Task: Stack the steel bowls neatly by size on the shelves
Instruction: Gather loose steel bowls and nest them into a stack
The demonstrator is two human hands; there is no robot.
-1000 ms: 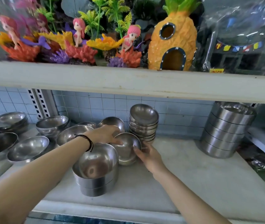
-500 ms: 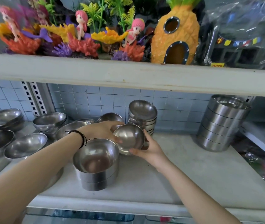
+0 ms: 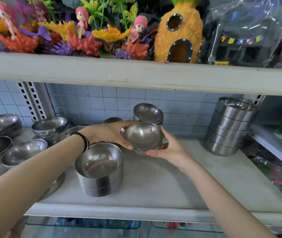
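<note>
Both hands, the left hand (image 3: 112, 133) and right hand (image 3: 168, 149), now grasp the small bowl (image 3: 143, 138), lifted off the shelf (image 3: 179, 182) and tilted just before the matching stack (image 3: 148, 114), ready to nest.

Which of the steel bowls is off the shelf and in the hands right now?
The small round bowl, tilted toward the camera, gripped between the left hand and right hand in front of the small-bowl stack. All others rest on the shelf.

We lose the far bowl (image 3: 113, 119) behind the left hand (image 3: 110, 133); right-shelf packets (image 3: 277, 176) blur out.
</note>
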